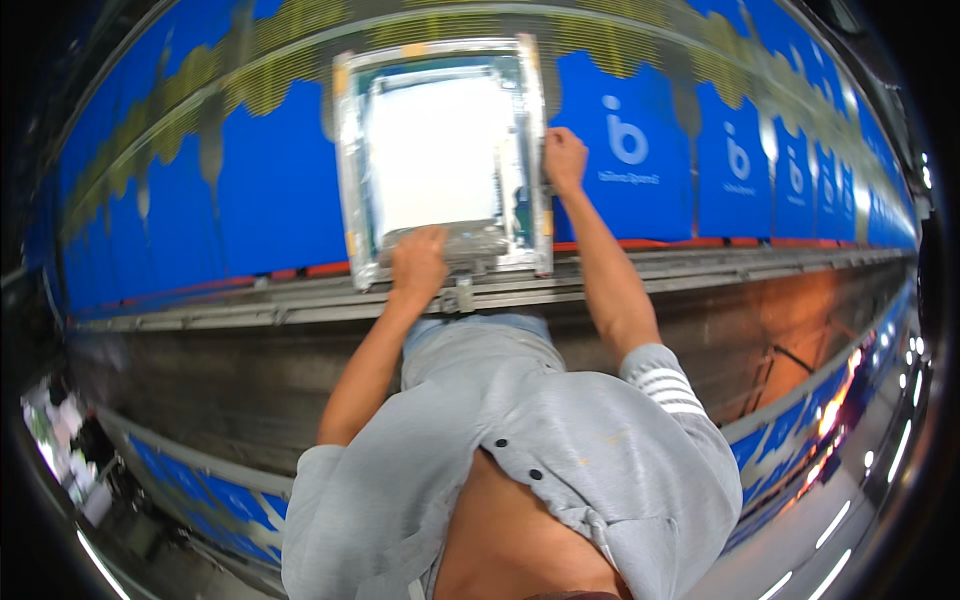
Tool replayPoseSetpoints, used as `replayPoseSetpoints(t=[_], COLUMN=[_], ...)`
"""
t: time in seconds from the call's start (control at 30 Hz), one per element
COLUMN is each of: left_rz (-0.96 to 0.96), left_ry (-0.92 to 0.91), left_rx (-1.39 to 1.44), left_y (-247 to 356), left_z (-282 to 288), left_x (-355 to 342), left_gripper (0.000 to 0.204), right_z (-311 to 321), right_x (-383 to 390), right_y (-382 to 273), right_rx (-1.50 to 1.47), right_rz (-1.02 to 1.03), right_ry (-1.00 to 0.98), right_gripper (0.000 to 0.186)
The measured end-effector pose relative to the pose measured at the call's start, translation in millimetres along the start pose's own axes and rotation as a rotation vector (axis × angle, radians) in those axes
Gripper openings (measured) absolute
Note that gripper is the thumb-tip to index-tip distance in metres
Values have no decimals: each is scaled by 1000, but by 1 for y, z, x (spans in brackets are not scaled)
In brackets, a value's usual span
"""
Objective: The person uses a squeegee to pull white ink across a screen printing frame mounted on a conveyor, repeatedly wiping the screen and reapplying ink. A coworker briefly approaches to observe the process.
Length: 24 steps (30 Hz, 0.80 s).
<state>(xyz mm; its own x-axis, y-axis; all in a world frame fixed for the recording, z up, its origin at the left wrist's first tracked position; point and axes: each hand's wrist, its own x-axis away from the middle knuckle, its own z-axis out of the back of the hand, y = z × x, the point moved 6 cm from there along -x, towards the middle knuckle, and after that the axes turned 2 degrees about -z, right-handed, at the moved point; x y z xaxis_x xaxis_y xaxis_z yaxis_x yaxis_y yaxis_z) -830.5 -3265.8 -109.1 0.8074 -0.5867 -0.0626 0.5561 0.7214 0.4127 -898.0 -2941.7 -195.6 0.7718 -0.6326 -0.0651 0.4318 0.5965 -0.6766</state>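
Note:
A rectangular screen-printing frame (540, 100) with a pale, taped rim lies on the long blue-covered table in front of me. Its middle is a bright white area (435, 150), too glaring to make out in detail. Inside the near end of the frame lies a greyish squeegee-like bar (470, 240), partly under my fingers. My left hand (420, 265) is closed over this bar, left of its middle. At the frame's right side, my right hand (567, 160) is closed on the outer edge. Its fingertips are partly hidden.
Blue printed panels (640, 190) with white motifs and yellow-olive patterns run along the table to both sides. A metal rail (680, 272) follows its near edge, with a small metal bracket (463, 295) by the frame. Another blue-covered table (190, 475) stands behind me across the aisle.

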Motion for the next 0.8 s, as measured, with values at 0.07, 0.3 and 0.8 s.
replayPoseSetpoints(t=[0.07,0.3,0.8], left_rz=[-56,186,49], left_ry=[146,-290,-141], left_rx=[-9,-28,-154], left_y=[10,-25,-148], left_z=[12,22,37], left_x=[5,-87,-263], left_gripper=[27,19,30], right_z=[4,15,-89], right_x=[4,68,-83], right_y=[-8,-156,-186], right_rx=[51,129,431], right_rz=[-28,494,720], right_ry=[-50,-787,-605], right_gripper=[27,27,12])
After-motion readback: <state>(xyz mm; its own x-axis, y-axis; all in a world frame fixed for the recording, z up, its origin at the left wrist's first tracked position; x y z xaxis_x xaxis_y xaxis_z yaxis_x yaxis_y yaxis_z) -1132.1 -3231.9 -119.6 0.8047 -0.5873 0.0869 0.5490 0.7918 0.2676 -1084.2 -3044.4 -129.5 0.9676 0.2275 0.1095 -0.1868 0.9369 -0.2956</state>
